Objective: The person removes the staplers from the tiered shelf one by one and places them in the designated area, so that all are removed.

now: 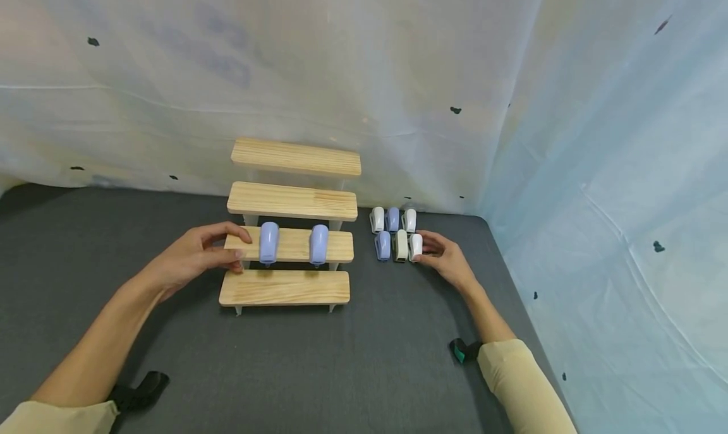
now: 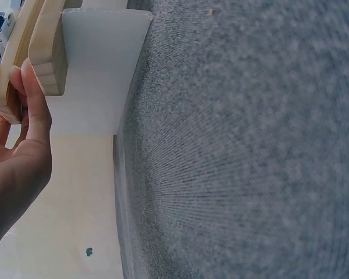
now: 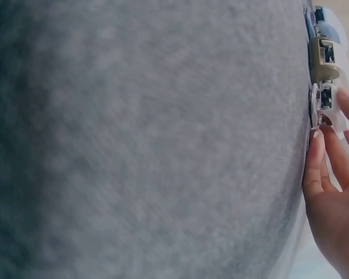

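My left hand (image 1: 196, 254) pinches the left end of a wooden shelf board (image 1: 290, 237), with fingers above and below it. Two blue mini staplers (image 1: 269, 242) stand apart on that board; the other blue stapler (image 1: 318, 244) is toward its right. Over on the right, my right hand (image 1: 446, 260) holds a white mini stapler (image 1: 416, 247) between thumb and fingers, at the right end of the front row. In the right wrist view, the thumb lies on the white stapler (image 3: 326, 99) and fingertips touch its end. Beside it stands a beige stapler (image 1: 400, 246).
The stepped rack has several wooden boards, the top one (image 1: 296, 156) at the back and the lowest (image 1: 284, 288) in front. More staplers, including a blue one (image 1: 383, 246), stand in two rows on the dark grey cloth (image 1: 364, 371). Pale curtains (image 1: 398, 74) hang behind and right.
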Demonstrator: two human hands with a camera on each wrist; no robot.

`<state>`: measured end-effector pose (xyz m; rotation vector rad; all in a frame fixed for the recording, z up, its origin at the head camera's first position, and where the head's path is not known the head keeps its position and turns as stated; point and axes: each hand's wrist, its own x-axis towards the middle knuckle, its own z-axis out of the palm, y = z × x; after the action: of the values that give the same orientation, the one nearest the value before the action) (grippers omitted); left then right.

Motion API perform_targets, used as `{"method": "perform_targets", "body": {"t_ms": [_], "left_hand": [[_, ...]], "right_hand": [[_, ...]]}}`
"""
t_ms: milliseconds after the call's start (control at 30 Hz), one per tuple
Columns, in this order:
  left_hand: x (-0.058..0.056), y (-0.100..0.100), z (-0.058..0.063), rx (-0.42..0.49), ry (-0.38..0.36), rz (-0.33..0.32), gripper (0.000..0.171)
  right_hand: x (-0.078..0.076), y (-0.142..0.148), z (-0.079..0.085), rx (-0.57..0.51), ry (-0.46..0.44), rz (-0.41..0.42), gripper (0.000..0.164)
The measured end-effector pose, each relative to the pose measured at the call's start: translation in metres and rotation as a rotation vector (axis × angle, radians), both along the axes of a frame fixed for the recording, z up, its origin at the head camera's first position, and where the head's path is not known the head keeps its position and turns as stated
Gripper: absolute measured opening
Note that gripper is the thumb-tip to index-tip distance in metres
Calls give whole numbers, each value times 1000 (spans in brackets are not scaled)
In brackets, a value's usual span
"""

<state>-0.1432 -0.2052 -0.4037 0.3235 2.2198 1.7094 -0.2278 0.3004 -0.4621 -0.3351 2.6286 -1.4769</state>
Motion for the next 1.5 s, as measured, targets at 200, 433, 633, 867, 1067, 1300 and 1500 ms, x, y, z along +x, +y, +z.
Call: {"method": "perform_targets", "body": {"t_ms": [200, 433, 633, 867, 1067, 1300, 1500], "left_hand": [[0, 0, -1, 11, 6, -5, 37], [0, -1, -2, 23, 5, -10, 37], [0, -1, -3, 23, 10, -8, 36], [1, -1, -2, 20, 5, -1, 36], [1, 0, -2, 26, 10, -3, 36], [1, -1, -2, 24, 17, -2, 36], [1, -1, -4, 15, 20, 2, 36]], "right_hand": [[2, 0, 7, -21, 25, -29, 55], [17, -15, 40, -55, 124, -58, 47], [21, -21, 49, -148, 205, -61, 40], [26, -29, 57, -191, 306, -52, 36], [31, -39, 66, -235, 339, -8, 36], [35, -51, 69, -263, 331, 42, 38], [38, -58, 69, -312, 330, 102, 43]]}}
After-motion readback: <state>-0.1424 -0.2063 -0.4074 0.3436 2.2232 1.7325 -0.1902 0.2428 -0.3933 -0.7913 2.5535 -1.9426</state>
